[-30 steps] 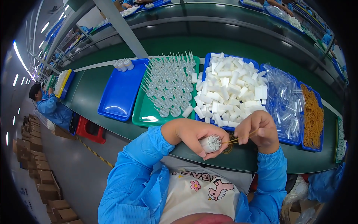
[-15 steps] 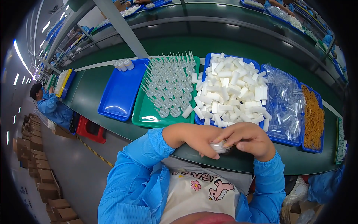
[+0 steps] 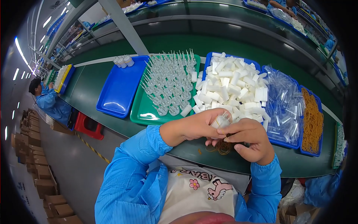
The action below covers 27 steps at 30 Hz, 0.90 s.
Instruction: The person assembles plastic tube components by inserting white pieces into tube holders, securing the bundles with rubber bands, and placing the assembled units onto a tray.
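Observation:
A short, rounded white and clear plastic piece (image 3: 222,121) is held up over the near edge of the bench. My left hand (image 3: 195,125) is closed around its left side, with some fingertips showing underneath. From the right, the fingertips of my right hand (image 3: 250,139) press against its lower side, while the thumb hangs lower and apart from it. Whether those fingers also pinch a thin band is too small to tell. Just below the hands, several loose brown rubber bands (image 3: 223,148) lie on the green bench top (image 3: 179,152).
Along the bench stand a blue tray (image 3: 118,87) with a few white pieces, a green tray (image 3: 143,118) of clear spiked parts, white foam blocks (image 3: 231,84), clear plastic tubes (image 3: 281,100) and rubber bands (image 3: 312,121). A person (image 3: 52,100) sits at far left near a red stool (image 3: 88,126).
Both hands have moved slightly up and away from me, tilting the piece more upright. Rubber bands on the bench, covered before, now show beneath them.

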Motion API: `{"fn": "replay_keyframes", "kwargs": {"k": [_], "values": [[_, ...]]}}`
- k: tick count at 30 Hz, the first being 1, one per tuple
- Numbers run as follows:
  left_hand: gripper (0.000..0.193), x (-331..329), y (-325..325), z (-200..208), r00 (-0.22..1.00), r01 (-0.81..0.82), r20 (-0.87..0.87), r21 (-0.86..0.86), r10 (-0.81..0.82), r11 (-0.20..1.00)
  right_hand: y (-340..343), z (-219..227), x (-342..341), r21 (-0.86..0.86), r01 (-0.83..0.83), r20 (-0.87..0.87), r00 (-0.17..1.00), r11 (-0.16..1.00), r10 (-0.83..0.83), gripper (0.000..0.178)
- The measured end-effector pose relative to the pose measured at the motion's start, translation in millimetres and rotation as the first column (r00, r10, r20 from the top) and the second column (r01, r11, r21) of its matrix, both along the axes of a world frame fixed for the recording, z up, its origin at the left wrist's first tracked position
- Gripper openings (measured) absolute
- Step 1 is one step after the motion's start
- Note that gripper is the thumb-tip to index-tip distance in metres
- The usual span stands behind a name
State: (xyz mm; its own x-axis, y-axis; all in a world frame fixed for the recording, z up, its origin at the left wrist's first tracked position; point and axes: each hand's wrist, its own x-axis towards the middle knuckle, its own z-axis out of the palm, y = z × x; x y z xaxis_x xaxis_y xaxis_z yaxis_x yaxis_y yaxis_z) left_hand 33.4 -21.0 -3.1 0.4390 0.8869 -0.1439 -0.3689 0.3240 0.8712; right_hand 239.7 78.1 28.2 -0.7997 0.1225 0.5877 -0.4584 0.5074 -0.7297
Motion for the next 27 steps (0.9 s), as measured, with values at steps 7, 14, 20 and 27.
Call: {"fn": "replay_keyframes", "kwargs": {"k": [7, 14, 20, 27], "values": [[0.052, -1.7, -3.3, -0.6, 0.964, -0.101, 0.247, 0.001, 0.097, 0.995, 2.4, -7.7, 3.2, 0.091, 0.089, 0.003, 0.996, 0.992, -0.090, 0.015], [0.060, -3.2, -0.1, -5.8, 0.947, -0.103, 0.313, 0.090, 0.070, 0.991, 3.9, -5.7, 3.2, 0.070, 0.153, -0.068, 0.987, 0.986, -0.149, 0.015], [0.057, -5.1, 4.2, -5.8, 0.946, -0.112, 0.322, 0.213, 0.039, 0.971, -3.8, -6.4, 4.8, -0.012, 0.259, -0.063, 0.964, 0.966, -0.259, 0.010], [0.052, -3.5, 2.1, -8.9, 0.909, -0.184, 0.408, 0.208, 0.086, 0.961, -1.1, -8.4, 4.7, -0.001, 0.317, 0.013, 0.948, 0.948, -0.317, 0.008]]}}
